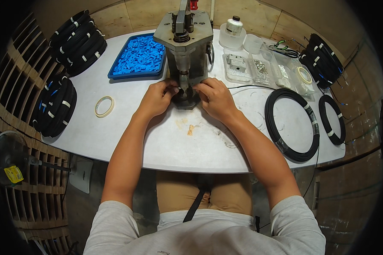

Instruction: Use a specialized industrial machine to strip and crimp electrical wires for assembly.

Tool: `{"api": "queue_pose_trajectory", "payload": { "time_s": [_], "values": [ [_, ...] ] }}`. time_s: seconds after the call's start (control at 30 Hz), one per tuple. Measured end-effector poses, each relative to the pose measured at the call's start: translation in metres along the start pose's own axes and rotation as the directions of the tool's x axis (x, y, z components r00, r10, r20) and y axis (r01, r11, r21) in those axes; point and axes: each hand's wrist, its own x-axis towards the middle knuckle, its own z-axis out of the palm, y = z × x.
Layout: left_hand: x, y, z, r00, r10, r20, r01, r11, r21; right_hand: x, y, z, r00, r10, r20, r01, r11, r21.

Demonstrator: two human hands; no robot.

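Observation:
A grey metal bench press [184, 46] stands at the far middle of the table, its ram above a small base. On the left of that base, the fingers of my left hand [158, 98] are pinched together by the die, and whatever they hold is too small to make out. From the other side my right hand [217, 98] closes its fingertips close to the die. A thin black cable [247, 86] runs from behind my right hand toward the large black cable coil [271, 123] on the right. The cable's end is hidden at the press.
Left of the press is a dark blue tray [115, 75] of small blue pieces. Black cable coils [55, 106] stack at the left edge. A tape roll [104, 106] lies nearer. Clear bins [259, 70] with small parts and a white bottle [234, 26] stand back right.

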Motion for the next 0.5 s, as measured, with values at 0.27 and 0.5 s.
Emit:
{"api": "queue_pose_trajectory", "payload": {
  "time_s": [0.27, 0.5],
  "values": [
    [0.000, 0.003, -0.001, 1.000, -0.025, 0.006, 0.025, 0.999, -0.023, 0.000, 0.000, -0.001, 1.000, 0.000, 0.000, 0.000, 1.000, -0.016],
    [0.001, 0.002, -0.002, 0.998, -0.040, 0.046, 0.040, 0.999, -0.009, -0.001, 0.001, 0.000, 1.000, 0.002, -0.004, -0.002, 1.000, -0.008]
  ]
}}
